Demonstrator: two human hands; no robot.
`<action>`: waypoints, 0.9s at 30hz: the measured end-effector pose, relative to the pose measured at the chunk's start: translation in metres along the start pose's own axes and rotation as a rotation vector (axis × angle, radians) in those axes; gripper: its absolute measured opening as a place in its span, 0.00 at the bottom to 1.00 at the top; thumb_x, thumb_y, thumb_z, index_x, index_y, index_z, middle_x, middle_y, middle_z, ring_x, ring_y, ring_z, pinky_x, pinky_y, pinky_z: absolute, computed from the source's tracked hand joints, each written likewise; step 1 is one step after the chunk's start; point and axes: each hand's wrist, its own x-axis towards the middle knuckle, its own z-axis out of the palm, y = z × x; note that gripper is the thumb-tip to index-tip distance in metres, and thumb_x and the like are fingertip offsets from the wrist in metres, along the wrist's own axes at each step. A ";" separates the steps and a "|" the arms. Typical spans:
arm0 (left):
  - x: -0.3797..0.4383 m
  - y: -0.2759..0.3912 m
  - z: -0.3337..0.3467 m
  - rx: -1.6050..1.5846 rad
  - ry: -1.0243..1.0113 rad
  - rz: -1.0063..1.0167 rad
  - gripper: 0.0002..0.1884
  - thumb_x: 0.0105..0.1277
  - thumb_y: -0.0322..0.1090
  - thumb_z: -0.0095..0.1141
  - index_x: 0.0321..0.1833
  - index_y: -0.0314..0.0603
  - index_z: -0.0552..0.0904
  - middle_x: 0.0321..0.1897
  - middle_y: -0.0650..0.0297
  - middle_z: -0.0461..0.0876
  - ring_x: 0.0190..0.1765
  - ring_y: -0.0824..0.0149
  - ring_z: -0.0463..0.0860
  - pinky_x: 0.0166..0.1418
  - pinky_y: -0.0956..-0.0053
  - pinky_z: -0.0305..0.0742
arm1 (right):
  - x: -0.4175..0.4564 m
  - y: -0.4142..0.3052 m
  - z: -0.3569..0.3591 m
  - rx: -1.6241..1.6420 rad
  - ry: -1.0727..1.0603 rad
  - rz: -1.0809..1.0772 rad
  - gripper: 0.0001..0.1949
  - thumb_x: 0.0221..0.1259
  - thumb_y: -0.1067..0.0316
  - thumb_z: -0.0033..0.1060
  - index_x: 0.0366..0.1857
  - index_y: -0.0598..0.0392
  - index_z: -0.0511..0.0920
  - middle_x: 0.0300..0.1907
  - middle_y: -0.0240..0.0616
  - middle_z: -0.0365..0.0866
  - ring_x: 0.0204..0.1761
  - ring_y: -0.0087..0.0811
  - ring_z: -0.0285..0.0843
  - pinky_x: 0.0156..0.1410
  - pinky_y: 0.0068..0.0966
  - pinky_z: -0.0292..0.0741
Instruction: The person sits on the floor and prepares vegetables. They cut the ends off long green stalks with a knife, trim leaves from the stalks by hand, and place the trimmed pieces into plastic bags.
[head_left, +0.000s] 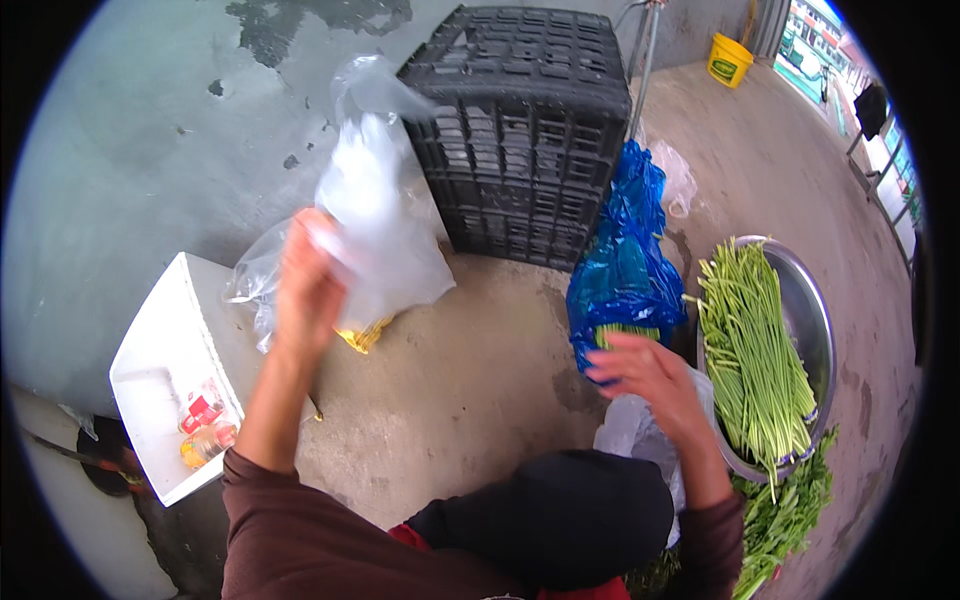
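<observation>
My left hand (311, 281), blurred, is closed on a clear plastic bag (382, 247) that hangs up against the wall side. Something yellow (365, 335) shows under the bag's lower edge. My right hand (649, 379) has its fingers apart and holds nothing that I can see. It is over the lower end of a blue plastic bag (634, 277), where the cut ends of green stalks (626, 331) show. A whitish plastic bag (637, 424) lies below my right hand, beside my knee.
Bundled long green stems (754, 360) lie in a metal basin (819, 322) at right, with leafy greens (791, 517) below. Black plastic crates (517, 150) stand ahead. A white foam box (154, 360) at left holds a bottle (206, 445). A yellow bucket (729, 60) stands farther off.
</observation>
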 end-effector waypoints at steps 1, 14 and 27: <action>-0.031 -0.021 0.004 0.080 -0.036 -0.091 0.11 0.68 0.31 0.62 0.51 0.47 0.78 0.44 0.68 0.79 0.52 0.69 0.79 0.60 0.70 0.75 | 0.016 0.006 0.019 0.114 -0.095 -0.043 0.25 0.79 0.56 0.48 0.71 0.60 0.67 0.62 0.50 0.80 0.57 0.38 0.83 0.57 0.33 0.81; -0.124 -0.097 0.038 1.147 -0.237 -0.102 0.05 0.67 0.26 0.62 0.43 0.35 0.82 0.42 0.58 0.84 0.46 0.58 0.84 0.51 0.69 0.80 | 0.042 0.122 0.053 -0.016 -0.009 0.208 0.15 0.73 0.65 0.55 0.57 0.57 0.80 0.44 0.35 0.87 0.39 0.20 0.80 0.47 0.20 0.76; -0.147 -0.116 -0.001 1.664 -0.546 -0.297 0.15 0.56 0.39 0.72 0.43 0.43 0.85 0.41 0.61 0.84 0.51 0.57 0.83 0.47 0.67 0.81 | 0.033 0.092 0.049 0.108 0.156 0.019 0.15 0.79 0.66 0.46 0.61 0.56 0.77 0.50 0.35 0.88 0.41 0.16 0.77 0.46 0.15 0.74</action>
